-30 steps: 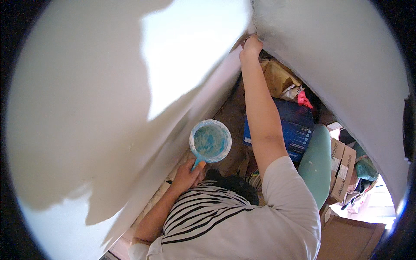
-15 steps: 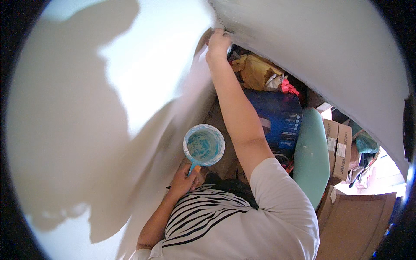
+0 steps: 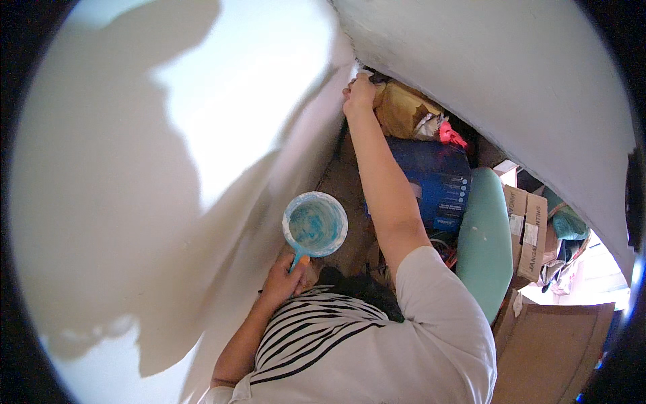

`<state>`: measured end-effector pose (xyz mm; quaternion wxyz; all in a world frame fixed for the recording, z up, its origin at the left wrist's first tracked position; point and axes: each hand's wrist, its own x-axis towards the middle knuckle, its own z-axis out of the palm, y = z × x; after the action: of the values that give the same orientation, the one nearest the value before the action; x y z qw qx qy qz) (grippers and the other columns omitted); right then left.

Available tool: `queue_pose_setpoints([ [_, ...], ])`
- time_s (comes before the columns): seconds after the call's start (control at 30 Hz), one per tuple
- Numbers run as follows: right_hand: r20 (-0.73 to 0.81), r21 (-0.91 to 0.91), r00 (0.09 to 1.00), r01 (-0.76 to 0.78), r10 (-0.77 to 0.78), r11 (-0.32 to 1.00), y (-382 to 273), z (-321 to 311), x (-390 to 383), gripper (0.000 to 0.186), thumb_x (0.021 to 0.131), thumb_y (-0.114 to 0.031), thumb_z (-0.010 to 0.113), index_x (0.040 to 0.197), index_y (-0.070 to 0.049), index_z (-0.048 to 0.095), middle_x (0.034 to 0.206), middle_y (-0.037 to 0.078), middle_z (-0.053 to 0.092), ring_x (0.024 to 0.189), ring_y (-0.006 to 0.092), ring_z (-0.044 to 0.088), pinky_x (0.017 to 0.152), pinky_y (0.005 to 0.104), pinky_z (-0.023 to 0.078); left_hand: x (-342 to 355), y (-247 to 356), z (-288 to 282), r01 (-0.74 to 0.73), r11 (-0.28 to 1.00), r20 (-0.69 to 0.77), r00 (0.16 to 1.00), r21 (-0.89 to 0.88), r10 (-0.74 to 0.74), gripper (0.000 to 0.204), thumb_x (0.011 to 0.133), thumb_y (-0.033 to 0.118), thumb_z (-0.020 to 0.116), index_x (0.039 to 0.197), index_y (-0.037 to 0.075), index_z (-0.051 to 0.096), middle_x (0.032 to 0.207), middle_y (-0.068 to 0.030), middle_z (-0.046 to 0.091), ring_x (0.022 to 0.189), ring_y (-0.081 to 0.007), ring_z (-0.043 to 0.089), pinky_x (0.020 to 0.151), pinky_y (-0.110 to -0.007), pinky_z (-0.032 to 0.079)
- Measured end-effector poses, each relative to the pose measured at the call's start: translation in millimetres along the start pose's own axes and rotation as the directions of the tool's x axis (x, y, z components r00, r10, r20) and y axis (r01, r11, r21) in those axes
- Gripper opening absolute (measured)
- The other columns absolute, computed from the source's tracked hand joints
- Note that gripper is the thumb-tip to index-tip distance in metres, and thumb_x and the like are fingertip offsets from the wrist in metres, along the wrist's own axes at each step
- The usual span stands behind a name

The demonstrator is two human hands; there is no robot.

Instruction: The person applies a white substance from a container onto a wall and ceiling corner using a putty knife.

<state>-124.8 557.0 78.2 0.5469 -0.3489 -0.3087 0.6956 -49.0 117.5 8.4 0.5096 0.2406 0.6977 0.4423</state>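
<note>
Presently, my left hand [image 3: 286,281] grips the blue dipper [image 3: 317,252] by its handle; my right hand [image 3: 360,93], outstretched beside the white wall [image 3: 94,202], grasp: cannot tell.

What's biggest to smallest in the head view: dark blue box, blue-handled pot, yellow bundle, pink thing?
1. Dark blue box, partly hidden
2. Blue-handled pot, yellow bundle: too alike to rank
3. Pink thing

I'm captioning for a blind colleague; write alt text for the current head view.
A person's left hand grips a blue dipper, smeared with whitish residue, by its handle, while the right hand reaches near the corner where two pale walls meet. To the right are a dark blue box, a pale green panel and a cardboard box.
</note>
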Motion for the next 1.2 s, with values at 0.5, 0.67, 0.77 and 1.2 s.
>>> queue_pose_setpoints([
  [0.5, 0.041, -0.001, 0.961, 0.272, -0.272, 0.962, -2, 55, -17, 0.009, 0.091, -0.016, 0.047, 0.087, -0.007, 0.048, 0.068, 0.000, 0.046, 0.055, 0.0134, 0.043, 0.048, 0.0299, 0.038, -2, -3, -2, -0.008, 0.999, -0.039, 0.999, -0.048, 0.006, 0.040, 0.098, 0.041, 0.053, 0.084, 0.003, 0.055, 0.061, -0.0036, 0.055, 0.047, -0.0118, 0.050, 0.045, -0.029, 0.040],
  [0.67, 0.132, -0.209, 0.865, 0.502, -0.485, 0.839, 17, 47, -16, 0.009, 0.089, -0.016, 0.048, 0.090, -0.007, 0.048, 0.073, 0.001, 0.045, 0.060, 0.0120, 0.043, 0.049, 0.0286, 0.039, 0, -2, -4, -0.026, 0.998, 0.001, 1.000, -0.062, 0.026, 0.042, 0.098, 0.044, 0.053, 0.086, 0.004, 0.056, 0.061, -0.0028, 0.055, 0.048, -0.0117, 0.050, 0.045, -0.028, 0.041],
  [0.77, 0.170, -0.137, 0.924, 0.366, -0.342, 0.921, -2, 48, -87, 0.009, 0.090, -0.017, 0.048, 0.090, -0.008, 0.049, 0.072, 0.000, 0.045, 0.060, 0.0117, 0.043, 0.050, 0.0280, 0.040, -3, -5, -4, -0.004, 1.000, -0.018, 1.000, -0.014, 0.004, 0.025, 0.099, 0.027, 0.053, 0.097, 0.002, 0.056, 0.063, -0.0033, 0.056, 0.044, -0.0097, 0.049, 0.042, -0.027, 0.039],
  [1.2, -0.036, -0.215, 0.991, 0.117, -0.128, 0.970, -8, -10, 30, 0.022, 0.092, -0.028, 0.050, 0.098, -0.007, 0.054, 0.079, 0.002, 0.052, 0.064, 0.0139, 0.049, 0.050, 0.0298, 0.041, -8, -1, -6, -0.034, 0.999, -0.008, 0.999, 0.023, 0.034, 0.041, 0.098, 0.043, 0.052, 0.091, 0.003, 0.060, 0.063, -0.0032, 0.059, 0.050, -0.0124, 0.054, 0.048, -0.030, 0.044],
])
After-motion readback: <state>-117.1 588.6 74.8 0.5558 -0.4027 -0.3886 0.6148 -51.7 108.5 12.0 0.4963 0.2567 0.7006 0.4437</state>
